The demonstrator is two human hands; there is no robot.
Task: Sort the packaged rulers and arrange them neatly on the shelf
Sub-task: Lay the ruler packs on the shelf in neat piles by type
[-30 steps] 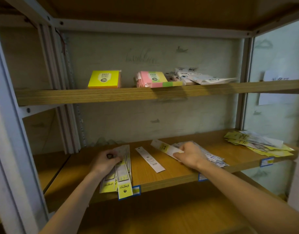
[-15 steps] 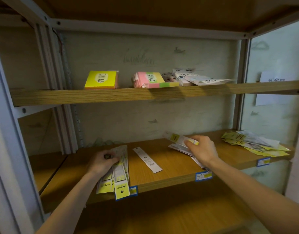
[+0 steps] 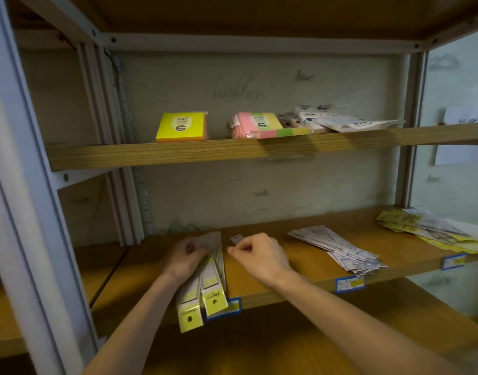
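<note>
Both hands now at left: left hand point(image 3: 184, 256) gripping ruler stack point(image 3: 205, 288), right hand point(image 3: 259, 255) pinching lone ruler point(image 3: 235, 240).

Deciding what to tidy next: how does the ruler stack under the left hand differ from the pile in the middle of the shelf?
The left stack has yellow header cards and overhangs the shelf's front edge, held by the left hand. The middle pile looks white, lies fanned and untouched. Both are flat packaged rulers.

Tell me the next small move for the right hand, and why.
Probably slide the lone white ruler left onto the fanned stack that the left hand holds. The right hand already covers that ruler, which lies beside the stack, apart from the loose pile further right.
</note>
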